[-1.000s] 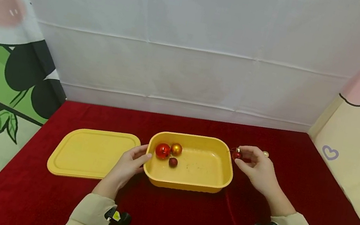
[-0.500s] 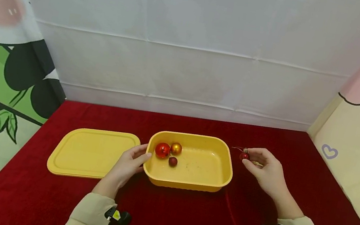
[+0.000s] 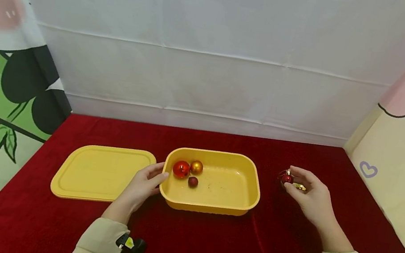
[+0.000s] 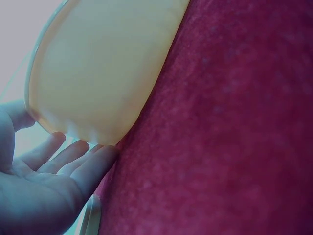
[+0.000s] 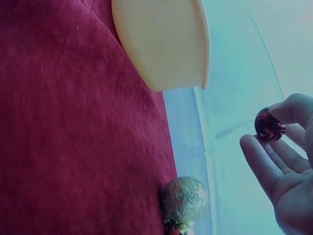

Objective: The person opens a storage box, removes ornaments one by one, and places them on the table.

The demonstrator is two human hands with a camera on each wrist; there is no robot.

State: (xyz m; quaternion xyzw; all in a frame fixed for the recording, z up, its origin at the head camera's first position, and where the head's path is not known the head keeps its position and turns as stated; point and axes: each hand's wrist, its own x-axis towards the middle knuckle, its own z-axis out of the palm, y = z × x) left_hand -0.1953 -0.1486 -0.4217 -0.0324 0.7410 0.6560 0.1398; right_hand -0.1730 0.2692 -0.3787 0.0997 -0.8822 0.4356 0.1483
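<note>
My left hand grips the left end of a yellow plastic container, thumb at the rim and fingers against the outer wall, as the left wrist view shows. Inside, toward its left end, sit a shiny red bauble, a gold bauble and a small dark red ball. To the right of the container, my right hand pinches a small shiny dark red bauble with a gold cap and a thin string, off the cloth. A glittery gold ball rests on the cloth near that hand, partly hidden in the head view.
A flat yellow lid lies left of the container. Dark red cloth covers the table. A white sheet hangs behind, with printed cartoon cloths at both sides.
My right hand has moved to the right, away from the container, with the dark red bauble still pinched. My left hand and the container stay in place.
</note>
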